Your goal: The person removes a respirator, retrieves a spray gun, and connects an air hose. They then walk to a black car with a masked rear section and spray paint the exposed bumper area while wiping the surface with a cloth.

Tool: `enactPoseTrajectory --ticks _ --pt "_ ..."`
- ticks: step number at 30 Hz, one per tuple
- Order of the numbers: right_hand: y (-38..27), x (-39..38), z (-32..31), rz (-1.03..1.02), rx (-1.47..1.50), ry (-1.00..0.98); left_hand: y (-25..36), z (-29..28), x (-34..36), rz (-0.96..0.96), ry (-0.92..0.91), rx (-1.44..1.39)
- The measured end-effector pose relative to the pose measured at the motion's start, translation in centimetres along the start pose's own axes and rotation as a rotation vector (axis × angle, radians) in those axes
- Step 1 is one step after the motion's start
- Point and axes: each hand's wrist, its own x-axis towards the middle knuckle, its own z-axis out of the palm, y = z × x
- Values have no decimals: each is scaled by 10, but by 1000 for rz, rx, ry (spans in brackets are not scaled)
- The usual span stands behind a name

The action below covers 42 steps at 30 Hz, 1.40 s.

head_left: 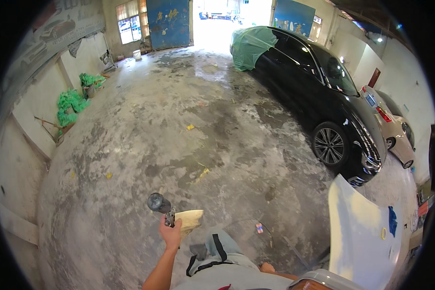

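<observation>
Because a dark cylindrical cup [157, 202] likely burdens the grey metal spray gun [169, 218], the left hand [169, 235] grips it; what the right hand [266, 267] holds is unclear.

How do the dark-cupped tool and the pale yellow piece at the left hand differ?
Colour: the dark-cupped tool is blackish and grey; the pale yellow piece is light.
Shape: the tool ends in a rounded cup, while the piece is broad and flat-looking.
Position: the tool's cup juts out to the left, while the piece spreads to the right.
Shared: both are at the left hand.
</observation>
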Motion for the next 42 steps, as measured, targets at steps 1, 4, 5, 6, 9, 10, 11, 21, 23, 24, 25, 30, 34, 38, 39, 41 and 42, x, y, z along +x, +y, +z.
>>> enactPoseTrajectory --ticks 1,4,5,6,9,10,11,21,23,24,25,30,34,38,39,41,42 --pt "-20 18 -3 3 20 -4 -2 6 29 -24 -7 30" --pt "-84 95 -3 -70 60 7 -23 22 118 -58 -44 31" --pt "-107 127 -2 -101 73 10 -31 26 147 -83 -35 46" --pt "-142 164 -4 -148 81 9 -36 30 184 -81 -23 42" --pt "-249 247 -29 -289 58 217 -34 32 277 -98 68 226" --pt "-283 259 -44 -330 35 325 -30 30 304 -99 114 279" --pt "-311 267 -75 -230 33 212 -23 23 331 -101 168 338" --pt "-615 306 -265 -144 156 243 -49 13 628 -103 296 140" --pt "-682 349 -258 -182 214 286 -66 21 706 -97 223 120" --pt "-715 366 -255 -186 238 285 -71 28 749 -71 184 134" --pt "-750 383 -261 -171 238 282 -74 36 792 -48 154 145" --pt "-882 386 -309 -103 220 273 -53 86 1002 13 -61 248" --pt "-992 375 -357 38 351 292 -15 131 1144 -7 -159 154" --pt "-1116 405 -375 87 334 359 -9 162 1263 6 -223 48" --pt "-1146 418 -376 38 347 378 -16 164 1290 0 -260 -7" --pt "-1206 448 -388 19 382 395 -31 163 1350 -51 -275 128" --pt "-1238 463 -396 3 381 406 -39 162 1380 -45 -270 159"
